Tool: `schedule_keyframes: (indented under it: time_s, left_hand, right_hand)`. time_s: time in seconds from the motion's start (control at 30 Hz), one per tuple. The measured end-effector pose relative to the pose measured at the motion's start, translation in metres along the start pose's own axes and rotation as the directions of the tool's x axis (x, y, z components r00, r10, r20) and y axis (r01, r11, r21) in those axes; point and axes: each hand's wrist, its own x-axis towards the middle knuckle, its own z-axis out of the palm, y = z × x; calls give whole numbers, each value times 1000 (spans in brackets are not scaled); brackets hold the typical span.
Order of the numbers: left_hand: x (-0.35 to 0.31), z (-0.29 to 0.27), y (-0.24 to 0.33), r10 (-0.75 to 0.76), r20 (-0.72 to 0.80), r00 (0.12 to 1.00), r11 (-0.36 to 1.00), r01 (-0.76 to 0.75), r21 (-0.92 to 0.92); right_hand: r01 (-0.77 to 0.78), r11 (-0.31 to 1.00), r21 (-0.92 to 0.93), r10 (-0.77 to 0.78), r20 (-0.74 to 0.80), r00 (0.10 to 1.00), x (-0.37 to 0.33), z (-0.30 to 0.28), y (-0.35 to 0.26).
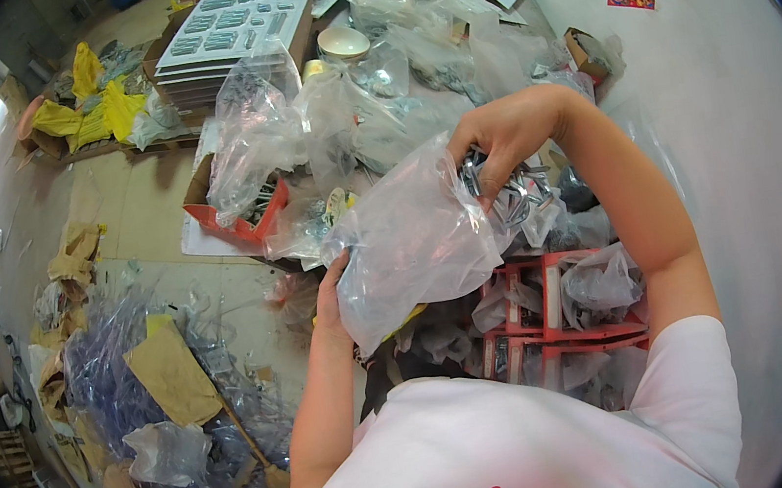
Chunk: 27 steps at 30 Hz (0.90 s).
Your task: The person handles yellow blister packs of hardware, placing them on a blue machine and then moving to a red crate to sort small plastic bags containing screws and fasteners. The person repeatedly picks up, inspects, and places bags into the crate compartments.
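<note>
A large clear plastic bag (412, 251) hangs in front of me, its right end near a pile of metal pieces. My left hand (331, 296) grips the bag's left edge, the thumb showing and the other fingers hidden behind the film. At the bag's right end, my right hand (517, 136) bends down with fingers and thumb closed around a few shiny metal pieces (473, 172). Just below and right of that hand lies a heap of similar loose metal pieces (528, 194), partly in clear plastic. Whether anything is inside the bag I cannot tell.
Red boxes (548, 297) holding bagged parts stand below the heap. Beyond lie many filled clear bags (385, 126), a white bowl (344, 43) and stacked boards (234, 30) of parts. A red open box (245, 226) sits left. Plastic film and cardboard (171, 372) litter the left floor.
</note>
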Motion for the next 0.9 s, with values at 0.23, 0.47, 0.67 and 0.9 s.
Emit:
schedule_keyframes:
  time_s: [0.23,0.47,0.67,0.9]
  left_hand:
    - [3,-13,10,103,-33,994,995,-103,14]
    - [11,-28,36,241,-122,963,969,-231,92]
    - [4,-53,35,379,-167,910,925,-371,81]
    - [-17,-78,27,492,-128,861,871,-485,78]
  right_hand:
    - [-204,978,-39,206,48,977,18,-21,19]
    - [-279,885,-371,278,-58,959,28,-40,27]
    - [-339,867,-364,275,-219,936,17,-52,46]
    - [-492,582,-647,406,-294,866,74,13,86]
